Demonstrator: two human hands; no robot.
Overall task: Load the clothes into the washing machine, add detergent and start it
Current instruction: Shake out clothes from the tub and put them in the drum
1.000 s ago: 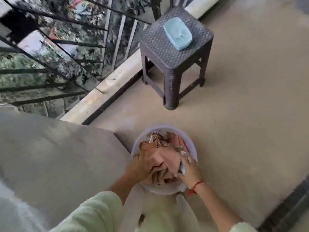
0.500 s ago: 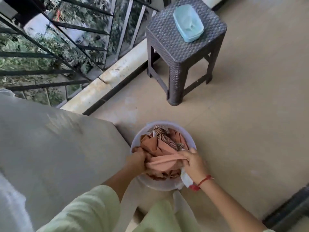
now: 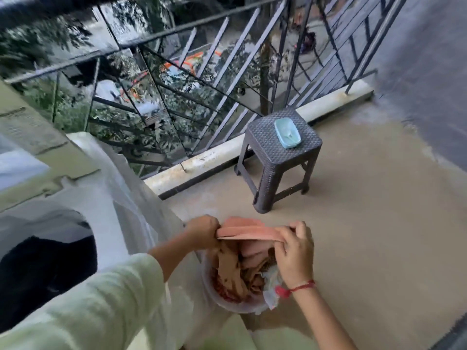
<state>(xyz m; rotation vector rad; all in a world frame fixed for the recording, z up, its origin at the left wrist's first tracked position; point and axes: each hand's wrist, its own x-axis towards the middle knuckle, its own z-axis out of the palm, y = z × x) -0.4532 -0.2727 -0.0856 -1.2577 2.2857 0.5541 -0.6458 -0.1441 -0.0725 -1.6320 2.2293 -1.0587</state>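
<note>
A: Which step is in hand?
B: Loading. The cloth [image 3: 245,229] is gripped at both ends and held stretched above the basin [image 3: 240,310], lower centre of the frame. The other clothes [image 3: 235,271] lie in the basin. Whether any of them hang from the cloth cannot be told

A: Hand state?
B: Left hand [image 3: 202,232]: fingers curled round the left end of the cloth, knuckles up, forearm entering from the lower left in a pale sleeve. Right hand [image 3: 294,253]: fingers and thumb pinch the right end, back of the hand towards the camera, red thread at the wrist. Both hands grasp the cloth; neither is free

A: Destination?
B: The washer [image 3: 75,198], left of the frame, just beside the basin. Its drum [image 3: 45,269] shows open and dark at lower left

A: Next move?
B: Judged: raise the cloth clear of the basin, carry it left over the washer's edge, release it over the drum. Caution: trailing fabric may snag on the rim or drop to the floor. Repeat for the remaining clothes

A: Detergent?
B: Judged not yet added. A box [image 3: 288,132] sits on the stool [image 3: 278,152], right of centre, well apart from both hands; its contents cannot be told
</note>
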